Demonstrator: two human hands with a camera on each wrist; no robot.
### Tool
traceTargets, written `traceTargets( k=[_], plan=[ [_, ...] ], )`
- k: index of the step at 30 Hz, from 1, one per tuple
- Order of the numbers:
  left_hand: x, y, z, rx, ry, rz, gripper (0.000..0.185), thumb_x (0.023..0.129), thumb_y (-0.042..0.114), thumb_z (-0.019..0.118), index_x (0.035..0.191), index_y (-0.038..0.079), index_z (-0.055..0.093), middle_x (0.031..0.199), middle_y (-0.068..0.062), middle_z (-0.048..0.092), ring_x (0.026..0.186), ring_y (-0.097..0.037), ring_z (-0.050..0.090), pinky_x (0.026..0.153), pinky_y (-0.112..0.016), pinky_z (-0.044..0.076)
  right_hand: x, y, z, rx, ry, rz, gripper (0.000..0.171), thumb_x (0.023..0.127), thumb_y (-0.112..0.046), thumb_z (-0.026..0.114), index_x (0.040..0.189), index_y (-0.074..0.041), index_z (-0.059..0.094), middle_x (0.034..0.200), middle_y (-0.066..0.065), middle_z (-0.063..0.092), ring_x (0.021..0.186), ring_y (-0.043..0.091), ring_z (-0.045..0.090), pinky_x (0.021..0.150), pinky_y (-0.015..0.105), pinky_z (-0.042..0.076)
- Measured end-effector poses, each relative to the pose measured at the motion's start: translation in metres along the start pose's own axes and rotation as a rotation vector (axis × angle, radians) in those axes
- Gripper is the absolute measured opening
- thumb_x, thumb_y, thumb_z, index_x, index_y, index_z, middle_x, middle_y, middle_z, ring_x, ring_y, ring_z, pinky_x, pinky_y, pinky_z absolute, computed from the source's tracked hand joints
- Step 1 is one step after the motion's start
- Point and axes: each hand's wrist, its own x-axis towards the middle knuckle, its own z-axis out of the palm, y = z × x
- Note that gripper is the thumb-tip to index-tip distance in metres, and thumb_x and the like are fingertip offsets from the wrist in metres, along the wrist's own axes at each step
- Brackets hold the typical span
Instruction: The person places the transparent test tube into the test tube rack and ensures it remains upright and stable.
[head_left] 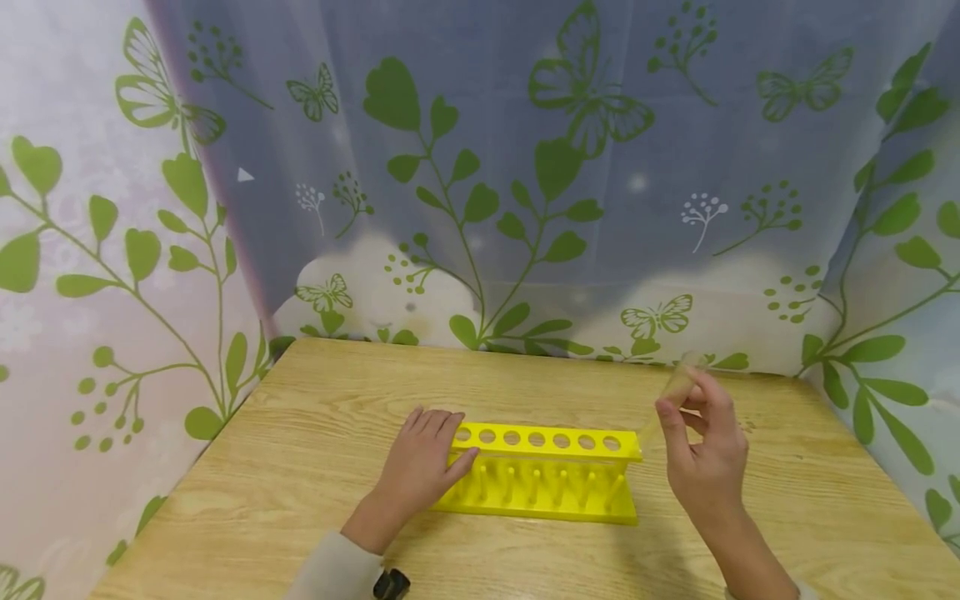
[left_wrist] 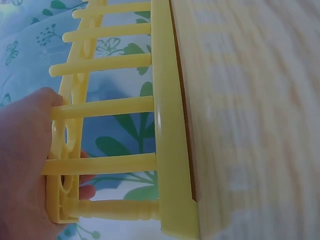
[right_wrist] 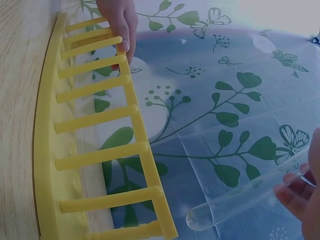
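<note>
From the head view I see my left hand (head_left: 420, 462) resting on the left end of the yellow test tube rack (head_left: 546, 479), fingers straight, on the wooden table (head_left: 300, 467). My right hand (head_left: 705, 450) pinches 1 clear test tube (head_left: 670, 400) just right of the rack. The left wrist view shows fingers (left_wrist: 30, 150) against the rack's end. The right wrist view shows the tube's rounded end near the rack, apart from it.

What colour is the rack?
Bright yellow rack, clearest in the head view.
</note>
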Motion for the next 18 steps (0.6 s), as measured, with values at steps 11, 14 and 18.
traceTargets(
  k=[11,14,18],
  plan=[
    [0.0023,0.0035,-0.0037,0.023,-0.010,0.000,0.051,0.096,0.042,0.056,0.128,0.002,0.056,0.122,-0.013,0.061,0.116,-0.030,0.055,0.107,-0.048,0.037,0.0009,-0.0009,-0.0007,-0.015,-0.020,0.018,0.045,0.099,-0.020,0.057,0.125,0.014,0.043,0.085,0.011,0.055,0.090,-0.004,0.059,0.078,0.007,0.048],
    [0.0020,0.0034,-0.0035,0.013,-0.005,-0.002,0.051,0.096,0.042,0.056,0.128,0.002,0.056,0.121,-0.012,0.061,0.115,-0.030,0.056,0.105,-0.047,0.038,0.0008,-0.0011,0.0000,0.009,-0.021,0.021,0.047,0.099,-0.021,0.057,0.124,0.015,0.041,0.086,0.010,0.055,0.088,-0.004,0.059,0.077,0.007,0.048],
    [-0.0003,0.0038,-0.0027,-0.013,-0.009,-0.009,0.053,0.096,0.044,0.055,0.129,0.002,0.056,0.121,-0.012,0.061,0.114,-0.029,0.055,0.105,-0.047,0.038,-0.0004,-0.0008,0.0011,0.055,-0.025,0.008,0.048,0.099,-0.019,0.058,0.124,0.016,0.039,0.087,0.008,0.056,0.086,-0.001,0.059,0.075,0.008,0.050]
  ],
)
